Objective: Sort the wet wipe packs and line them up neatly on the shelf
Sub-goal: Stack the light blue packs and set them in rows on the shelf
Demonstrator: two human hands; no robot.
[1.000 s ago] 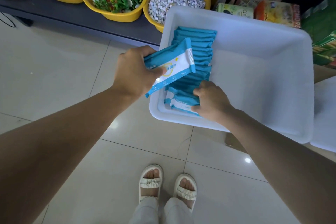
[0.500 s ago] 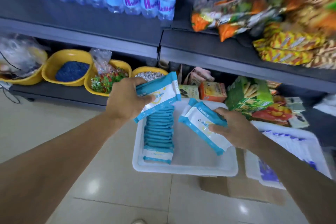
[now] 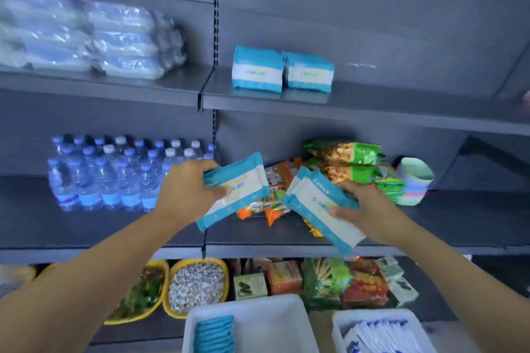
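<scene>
From the head camera, both hands are loaded: the left hand grips a wet wipe pack by its near short end, thumb across the printed face and fingers curled behind, so the pack sticks out up and to the right of the grip, tilted, presumably so the free end can lead onto the shelf. The right hand pinches what looks like two packs stacked together, thumb on top, fingers wrapped over the far edge; the stack runs out to the left of that grip and also hangs below it, slanted. The two loads are near each other but apart. Well above both grips, on the upper shelf, two shelved packs stand upright on their long edges, touching side by side, faces forward; that row looks like the target, with bare shelf to its right. Below the hands, a white bin holds more blue packs filed on edge, handy for grabbing. Behind the grips sit snack bags and water bottles; motion blur softens everything
</scene>
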